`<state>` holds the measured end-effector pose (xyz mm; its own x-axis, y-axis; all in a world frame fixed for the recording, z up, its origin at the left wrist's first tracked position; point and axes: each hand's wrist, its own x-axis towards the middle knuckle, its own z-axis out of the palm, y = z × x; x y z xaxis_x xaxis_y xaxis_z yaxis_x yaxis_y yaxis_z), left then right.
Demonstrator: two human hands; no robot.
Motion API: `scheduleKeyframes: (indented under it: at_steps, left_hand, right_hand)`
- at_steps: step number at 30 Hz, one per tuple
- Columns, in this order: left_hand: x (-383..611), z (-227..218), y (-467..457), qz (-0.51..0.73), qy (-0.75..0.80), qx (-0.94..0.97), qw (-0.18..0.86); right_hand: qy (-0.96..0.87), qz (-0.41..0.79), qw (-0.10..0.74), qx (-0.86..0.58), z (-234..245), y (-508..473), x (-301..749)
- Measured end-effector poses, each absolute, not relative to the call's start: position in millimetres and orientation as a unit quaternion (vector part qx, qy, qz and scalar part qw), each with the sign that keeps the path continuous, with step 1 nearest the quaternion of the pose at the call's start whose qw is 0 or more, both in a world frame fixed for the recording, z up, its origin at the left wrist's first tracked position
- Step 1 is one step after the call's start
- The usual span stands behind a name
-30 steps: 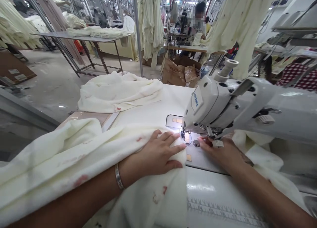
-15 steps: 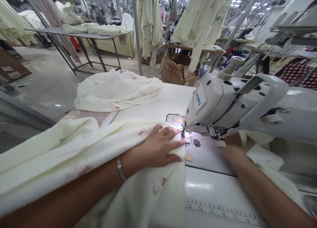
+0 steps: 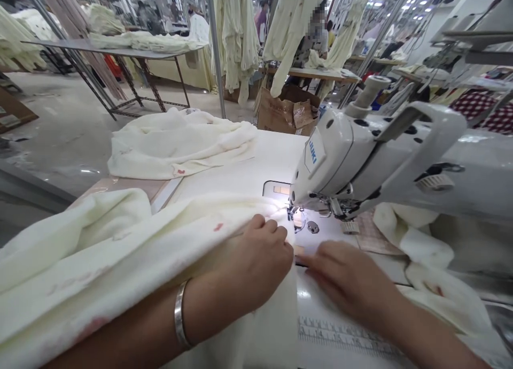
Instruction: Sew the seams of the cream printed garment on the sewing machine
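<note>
Cream fleece-like fabric [image 3: 132, 262] with small reddish prints drapes across the left of the sewing machine table, its right edge running under the needle area. My left hand [image 3: 260, 259], with a silver bangle at the wrist, is closed on this fabric just in front of the presser foot [image 3: 290, 213]. Beside it, my right hand [image 3: 344, 273] reaches leftward with fingers stretched out, slightly blurred, the tips close to the fabric's edge. Whether they touch it I cannot tell. The white sewing machine [image 3: 332, 160] stands over the work with its lamp lit.
A folded pile of printed cream fabric [image 3: 180, 144] lies at the table's back left. More cream fabric [image 3: 433, 251] bunches at the right, under the machine arm. A ruler strip [image 3: 340, 334] runs along the front. Behind are a cardboard box [image 3: 276, 112], hanging garments [image 3: 236, 37] and people.
My left hand has gone from lying flat to closed on the fabric. My right hand has come from beneath the machine arm toward the front and left, near the fabric's edge.
</note>
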<state>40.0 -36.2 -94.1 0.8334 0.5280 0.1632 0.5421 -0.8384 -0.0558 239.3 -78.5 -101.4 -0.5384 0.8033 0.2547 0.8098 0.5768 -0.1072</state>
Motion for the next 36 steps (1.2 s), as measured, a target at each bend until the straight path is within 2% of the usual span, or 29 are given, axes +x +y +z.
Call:
scheduleKeyframes:
  at_steps: [2,7,14,19,25,29,32,36]
  left_hand:
    - [43,-92,-34,-0.073,-0.252,-0.961,0.09]
    - [45,-97,-36,-0.128,-0.183,-0.958,0.179]
    - [32,-100,-44,-0.058,-0.215,-0.971,0.086]
    - [25,-112,-36,-0.104,-0.235,-0.966,-0.01]
    - [22,-114,-24,-0.123,-0.183,-0.975,0.028]
    - [25,-114,-15,-0.196,-0.266,-0.941,-0.079]
    - [28,-119,-7,-0.223,-0.25,-0.941,-0.046]
    - [26,-123,-2,-0.18,-0.203,-0.962,0.026]
  right_hand:
    - [-0.903,0.036,0.155,-0.399,-104,-90,221]
    - [-0.9,0.048,0.177,-0.395,-114,-100,206]
    - [-0.904,0.066,0.172,-0.385,-108,-108,211]
    - [-0.912,-0.02,0.212,-0.351,-123,-99,210]
    - [-0.904,-0.141,0.244,-0.322,-141,-87,209]
    - [-0.904,-0.137,0.237,-0.327,-140,-88,209]
    - [-0.907,-0.146,0.236,-0.315,-138,-87,209]
    - [-0.91,-0.105,0.229,-0.328,-134,-89,209]
